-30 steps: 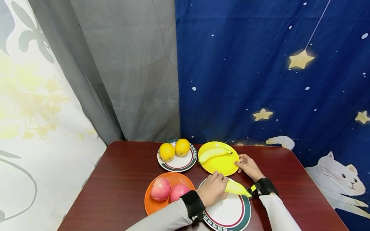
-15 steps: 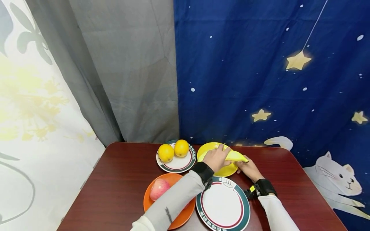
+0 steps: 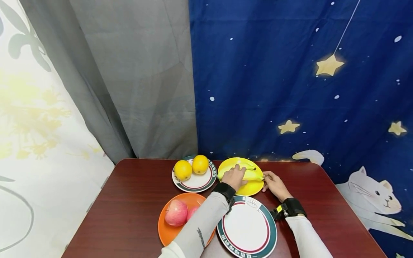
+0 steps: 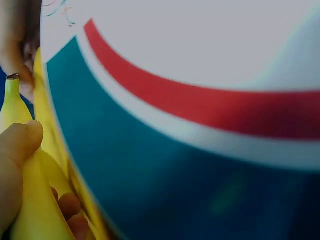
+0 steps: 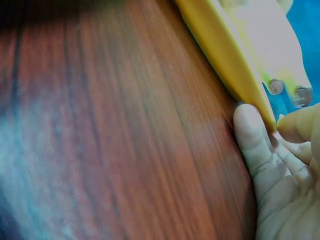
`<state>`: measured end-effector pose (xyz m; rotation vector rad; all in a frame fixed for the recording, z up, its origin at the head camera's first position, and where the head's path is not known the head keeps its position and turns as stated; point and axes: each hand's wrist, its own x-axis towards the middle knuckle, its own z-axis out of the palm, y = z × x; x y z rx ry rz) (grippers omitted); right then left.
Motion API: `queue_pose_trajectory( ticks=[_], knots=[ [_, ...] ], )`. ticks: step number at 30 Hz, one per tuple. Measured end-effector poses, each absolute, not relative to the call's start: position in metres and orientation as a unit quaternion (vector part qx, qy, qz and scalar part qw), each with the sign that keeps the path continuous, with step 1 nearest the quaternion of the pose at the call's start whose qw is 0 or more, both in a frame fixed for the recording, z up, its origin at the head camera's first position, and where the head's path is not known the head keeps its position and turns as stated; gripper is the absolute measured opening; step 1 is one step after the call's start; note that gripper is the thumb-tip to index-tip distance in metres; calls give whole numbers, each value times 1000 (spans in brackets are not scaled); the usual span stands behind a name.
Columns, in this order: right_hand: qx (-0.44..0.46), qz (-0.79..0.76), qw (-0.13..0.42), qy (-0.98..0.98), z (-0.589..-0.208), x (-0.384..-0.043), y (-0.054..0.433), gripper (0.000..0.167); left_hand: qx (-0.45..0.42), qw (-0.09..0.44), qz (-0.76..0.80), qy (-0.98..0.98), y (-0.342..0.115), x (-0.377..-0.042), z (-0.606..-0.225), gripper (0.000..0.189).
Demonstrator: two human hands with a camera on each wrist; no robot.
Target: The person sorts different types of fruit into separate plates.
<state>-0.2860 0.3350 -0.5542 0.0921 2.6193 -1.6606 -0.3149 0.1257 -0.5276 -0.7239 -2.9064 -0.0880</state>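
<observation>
My left hand (image 3: 235, 178) holds a banana (image 3: 253, 175) low over the yellow plate (image 3: 250, 190). In the left wrist view, the thumb lies along one side of this banana (image 4: 40, 200) and curled fingers show on the other. A second banana (image 3: 247, 166) lies on the plate just behind the first. My right hand (image 3: 275, 186) is at the plate's right side. As the right wrist view shows, its thumb and fingers pinch the yellow rim (image 5: 225, 60), close to the two banana stems. Whether the held banana touches the plate cannot be told.
A white plate with a green border (image 3: 246, 229) stands in front of the yellow one. To its left, an orange plate (image 3: 166, 231) bears apples (image 3: 176, 213), partly hidden by my left sleeve. Behind, another green-bordered plate (image 3: 196, 184) bears two oranges (image 3: 183, 170). Curtains hang behind the table.
My left hand has carried the banana from above the front white plate back to the yellow plate and lowered it beside the other banana. My right hand has stayed at the yellow rim.
</observation>
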Motion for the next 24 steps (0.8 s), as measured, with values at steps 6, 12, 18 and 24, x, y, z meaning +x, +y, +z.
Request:
queue_pose_trajectory(
  ticks=[6, 12, 18, 24],
  knots=[
    [28, -536, 20, 844, -560, -287, 335, 40, -241, 75, -11, -968, 122, -313, -536, 52],
    [25, -534, 24, 845, -559, -287, 330, 40, -244, 79, -6, -967, 119, -315, -539, 53],
    [25, -535, 28, 844, -558, -290, 330, 39, -265, 84, -30, -960, 116, -314, -526, 50],
    [-6, -496, 48, 867, -547, -294, 340, 41, -329, 112, -117, -930, 89, -311, -480, 45]
  ],
)
